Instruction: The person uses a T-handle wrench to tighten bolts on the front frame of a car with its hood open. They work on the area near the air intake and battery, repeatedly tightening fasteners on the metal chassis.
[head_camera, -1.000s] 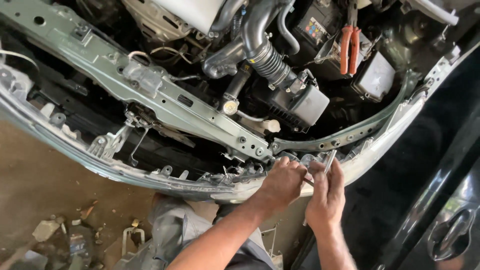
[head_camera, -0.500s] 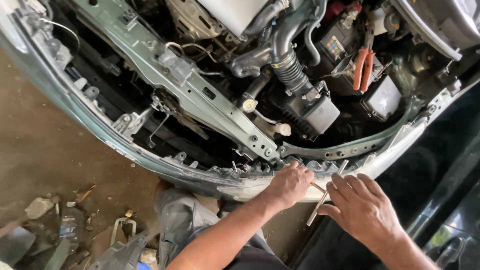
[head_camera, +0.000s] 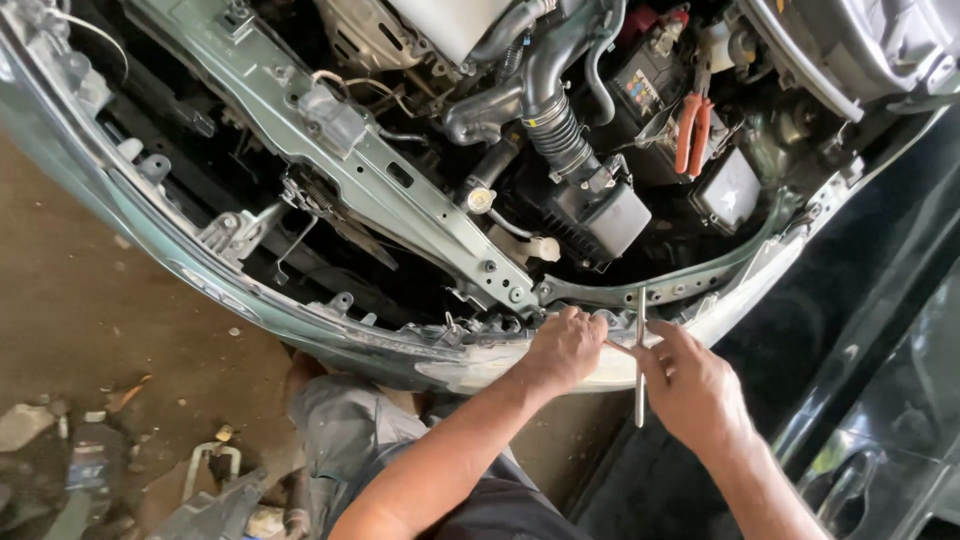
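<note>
I look down into an open car engine bay with the front panel (head_camera: 300, 320) stripped. My left hand (head_camera: 562, 350) is closed around the edge of the front bumper beam, near the pale green radiator support bracket (head_camera: 420, 200). My right hand (head_camera: 695, 385) holds a slim metal tool (head_camera: 640, 360), a long silver rod standing almost upright, its top end by the curved green frame rail (head_camera: 690, 280). The two hands are close together, a few centimetres apart.
A black ribbed air intake hose (head_camera: 550, 120) and air box (head_camera: 600, 215) sit mid-bay. Orange-handled pliers (head_camera: 692, 135) rest near the battery (head_camera: 645, 85). A dark car body (head_camera: 880, 400) lies at right. Debris and a plastic bottle (head_camera: 90, 470) litter the dirt floor at left.
The view has shifted so the engine bay sits higher and closer. My right hand has swung the metal tool from slanted to nearly upright. My left hand keeps its hold on the bumper edge.
</note>
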